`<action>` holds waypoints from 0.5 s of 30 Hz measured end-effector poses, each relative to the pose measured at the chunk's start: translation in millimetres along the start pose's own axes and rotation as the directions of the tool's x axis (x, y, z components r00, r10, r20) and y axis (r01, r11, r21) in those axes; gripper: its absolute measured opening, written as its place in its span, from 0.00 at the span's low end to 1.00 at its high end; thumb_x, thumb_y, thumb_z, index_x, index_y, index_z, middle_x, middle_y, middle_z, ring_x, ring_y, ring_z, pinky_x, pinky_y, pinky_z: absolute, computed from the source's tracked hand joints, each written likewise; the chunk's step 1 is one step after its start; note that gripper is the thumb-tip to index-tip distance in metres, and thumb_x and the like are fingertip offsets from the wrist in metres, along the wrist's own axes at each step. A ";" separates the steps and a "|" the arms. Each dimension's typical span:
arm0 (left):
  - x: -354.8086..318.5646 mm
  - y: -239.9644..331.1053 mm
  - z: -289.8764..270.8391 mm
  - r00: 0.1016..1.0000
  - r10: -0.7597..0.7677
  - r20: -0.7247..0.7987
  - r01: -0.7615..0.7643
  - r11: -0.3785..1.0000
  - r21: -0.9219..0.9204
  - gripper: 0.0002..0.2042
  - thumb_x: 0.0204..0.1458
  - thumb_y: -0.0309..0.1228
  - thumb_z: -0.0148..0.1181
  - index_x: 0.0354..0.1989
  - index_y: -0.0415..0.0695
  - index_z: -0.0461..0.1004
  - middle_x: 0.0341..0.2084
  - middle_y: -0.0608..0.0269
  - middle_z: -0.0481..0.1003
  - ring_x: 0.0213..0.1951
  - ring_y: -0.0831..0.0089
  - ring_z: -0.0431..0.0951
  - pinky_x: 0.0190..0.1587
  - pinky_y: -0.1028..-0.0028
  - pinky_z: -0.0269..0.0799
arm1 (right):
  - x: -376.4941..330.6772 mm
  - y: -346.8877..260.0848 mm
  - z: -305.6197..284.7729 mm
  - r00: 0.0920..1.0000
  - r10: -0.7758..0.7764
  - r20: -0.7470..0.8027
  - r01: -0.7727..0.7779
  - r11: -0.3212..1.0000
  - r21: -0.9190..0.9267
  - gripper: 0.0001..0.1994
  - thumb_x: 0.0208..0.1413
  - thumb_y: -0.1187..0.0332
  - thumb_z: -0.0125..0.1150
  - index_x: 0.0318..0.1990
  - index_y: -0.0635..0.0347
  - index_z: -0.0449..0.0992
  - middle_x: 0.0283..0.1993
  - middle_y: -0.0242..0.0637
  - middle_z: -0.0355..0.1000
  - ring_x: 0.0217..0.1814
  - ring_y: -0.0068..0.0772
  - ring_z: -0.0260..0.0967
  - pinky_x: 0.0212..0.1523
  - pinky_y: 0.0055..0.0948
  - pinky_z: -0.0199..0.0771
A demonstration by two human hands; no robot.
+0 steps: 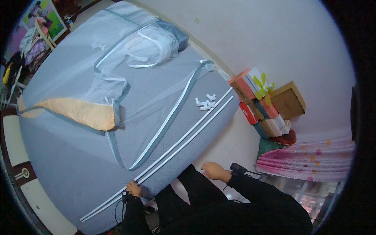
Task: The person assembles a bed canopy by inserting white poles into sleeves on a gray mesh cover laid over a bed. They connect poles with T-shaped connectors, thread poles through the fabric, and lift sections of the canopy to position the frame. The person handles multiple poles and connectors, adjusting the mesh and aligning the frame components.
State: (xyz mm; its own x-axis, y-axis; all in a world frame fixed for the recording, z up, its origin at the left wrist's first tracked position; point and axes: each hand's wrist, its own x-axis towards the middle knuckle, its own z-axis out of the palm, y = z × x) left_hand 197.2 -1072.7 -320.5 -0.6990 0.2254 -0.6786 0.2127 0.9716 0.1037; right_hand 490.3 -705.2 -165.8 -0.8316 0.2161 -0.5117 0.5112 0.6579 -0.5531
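Observation:
Two long white poles [183, 139] lie side by side, slanting across the near right part of the bed. My left hand [134, 189] is closed at their lower section, with its fingers over the poles. Past the bed's near edge, my right hand [215, 171] hangs above the floor, empty, its fingers loosely bent and apart. Several small white plastic connectors [205, 103] rest on the bed by the poles' far end. A sheer white mosquito net [152, 47] with grey-blue trim spreads over the bed, a strip of its trim [166, 121] looping near the poles.
The bed [58, 164] has a grey quilted cover; an orange cloth panel [80, 111] shows at its left. Against the wall stand stacked cardboard boxes [288, 100] with a yellow-green pinwheel-like piece [263, 86]. A pink curtain [309, 158] covers a shelf at the right. Clothes [35, 49] hang far left.

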 end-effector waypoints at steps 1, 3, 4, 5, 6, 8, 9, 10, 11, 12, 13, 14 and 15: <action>-3.5 11.5 0.3 0.997 0.071 -0.013 -0.072 0.997 -0.037 0.32 0.37 0.39 0.69 0.52 0.42 0.66 0.47 0.45 0.70 0.52 0.49 0.67 0.55 0.55 0.62 | -9.5 12.5 -6.3 0.999 0.026 0.045 -0.027 1.000 0.004 0.11 0.52 0.65 0.57 0.40 0.60 0.74 0.38 0.46 0.70 0.45 0.53 0.67 0.45 0.47 0.68; -10.6 38.2 0.3 0.984 0.174 -0.049 -0.177 0.982 -0.069 0.35 0.37 0.39 0.70 0.56 0.41 0.64 0.48 0.43 0.69 0.53 0.48 0.66 0.56 0.55 0.61 | -28.6 33.3 -19.0 0.998 0.028 0.051 -0.029 0.999 0.027 0.12 0.52 0.64 0.56 0.42 0.59 0.75 0.40 0.46 0.71 0.46 0.52 0.67 0.45 0.47 0.69; -16.5 52.4 -0.5 0.977 0.213 -0.009 -0.213 0.975 -0.064 0.37 0.39 0.39 0.69 0.59 0.40 0.62 0.51 0.40 0.67 0.56 0.47 0.64 0.57 0.55 0.61 | -37.2 42.9 -27.3 0.998 0.034 0.060 -0.036 0.999 0.030 0.12 0.53 0.64 0.56 0.43 0.59 0.75 0.40 0.46 0.71 0.47 0.52 0.68 0.46 0.46 0.69; -21.9 68.5 -0.8 0.968 0.250 -0.029 -0.252 0.966 -0.059 0.36 0.40 0.39 0.68 0.59 0.40 0.63 0.51 0.41 0.67 0.56 0.46 0.64 0.58 0.56 0.60 | -44.6 51.6 -36.1 0.994 0.088 0.072 -0.090 0.996 0.028 0.13 0.53 0.64 0.56 0.43 0.59 0.75 0.41 0.46 0.71 0.48 0.51 0.68 0.46 0.46 0.69; -30.7 81.5 -1.4 0.959 0.281 -0.039 -0.283 0.958 -0.056 0.34 0.41 0.38 0.68 0.58 0.39 0.63 0.51 0.41 0.68 0.56 0.46 0.64 0.58 0.56 0.60 | -52.7 58.0 -42.3 0.986 0.141 0.084 -0.144 0.989 0.029 0.13 0.53 0.64 0.55 0.44 0.58 0.75 0.42 0.46 0.71 0.48 0.51 0.68 0.46 0.46 0.69; -44.5 108.9 -8.6 0.936 0.350 -0.043 -0.352 0.933 -0.076 0.31 0.43 0.37 0.66 0.56 0.39 0.65 0.50 0.41 0.69 0.55 0.46 0.65 0.58 0.56 0.60 | -67.2 69.5 -54.5 0.981 0.189 0.039 -0.191 0.980 0.061 0.13 0.54 0.62 0.56 0.44 0.57 0.74 0.44 0.45 0.71 0.48 0.50 0.68 0.47 0.44 0.69; -52.3 121.7 -14.2 0.920 0.391 -0.036 -0.393 0.914 -0.101 0.29 0.43 0.36 0.66 0.55 0.38 0.66 0.49 0.42 0.69 0.54 0.46 0.66 0.58 0.56 0.61 | -74.3 74.3 -58.8 0.978 0.206 -0.018 -0.203 0.975 0.095 0.13 0.54 0.62 0.56 0.44 0.57 0.74 0.44 0.45 0.72 0.48 0.50 0.68 0.47 0.44 0.69; -60.4 134.0 -20.4 0.903 0.429 -0.024 -0.429 0.895 -0.126 0.28 0.44 0.35 0.65 0.54 0.38 0.67 0.48 0.42 0.70 0.54 0.45 0.66 0.58 0.57 0.61 | -82.0 79.1 -62.0 0.972 0.222 -0.073 -0.212 0.970 0.123 0.13 0.54 0.62 0.56 0.44 0.57 0.74 0.44 0.45 0.72 0.48 0.50 0.69 0.47 0.44 0.69; -67.1 144.8 -28.8 0.870 0.493 -0.030 -0.492 0.858 -0.147 0.24 0.45 0.35 0.65 0.50 0.37 0.70 0.46 0.41 0.71 0.51 0.45 0.68 0.56 0.57 0.63 | -90.6 82.8 -63.3 0.962 0.245 -0.123 -0.228 0.964 0.141 0.13 0.55 0.62 0.55 0.44 0.57 0.74 0.43 0.45 0.72 0.48 0.49 0.69 0.47 0.44 0.69; -73.9 155.7 -37.9 0.846 0.533 -0.017 -0.528 0.833 -0.162 0.22 0.45 0.34 0.64 0.48 0.37 0.71 0.45 0.41 0.71 0.51 0.45 0.69 0.54 0.58 0.64 | -99.2 85.2 -63.4 0.955 0.262 -0.141 -0.239 0.957 0.162 0.13 0.55 0.62 0.55 0.44 0.57 0.74 0.43 0.45 0.72 0.47 0.49 0.69 0.46 0.44 0.69; -78.2 167.0 -47.0 0.814 0.580 -0.014 -0.573 0.800 -0.179 0.20 0.46 0.34 0.64 0.47 0.37 0.72 0.44 0.42 0.72 0.50 0.46 0.69 0.53 0.58 0.65 | -106.7 87.0 -62.2 0.946 0.284 -0.158 -0.256 0.951 0.173 0.13 0.55 0.62 0.55 0.44 0.57 0.74 0.43 0.45 0.72 0.47 0.49 0.69 0.46 0.44 0.69; -82.3 178.3 -56.4 0.765 0.643 -0.038 -0.638 0.748 -0.184 0.20 0.46 0.33 0.64 0.46 0.37 0.72 0.44 0.42 0.72 0.50 0.46 0.69 0.53 0.58 0.66 | -115.6 86.8 -59.7 0.934 0.314 -0.170 -0.283 0.942 0.181 0.13 0.55 0.61 0.55 0.44 0.57 0.74 0.42 0.45 0.72 0.47 0.49 0.69 0.46 0.44 0.70; -87.6 187.9 -64.5 0.715 0.697 -0.057 -0.693 0.696 -0.189 0.19 0.46 0.33 0.64 0.46 0.38 0.72 0.44 0.43 0.72 0.49 0.47 0.70 0.52 0.58 0.66 | -127.1 84.1 -54.8 0.925 0.335 -0.178 -0.299 0.933 0.200 0.13 0.55 0.61 0.55 0.44 0.57 0.74 0.42 0.45 0.72 0.46 0.49 0.69 0.46 0.43 0.70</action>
State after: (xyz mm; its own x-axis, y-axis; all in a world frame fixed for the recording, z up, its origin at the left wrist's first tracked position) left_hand 254.4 -905.2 -194.6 -0.3902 0.8424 -0.3717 0.5034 0.5332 0.6800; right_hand 627.2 -637.8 -111.2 -0.6371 0.5482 -0.5418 0.7691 0.4052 -0.4943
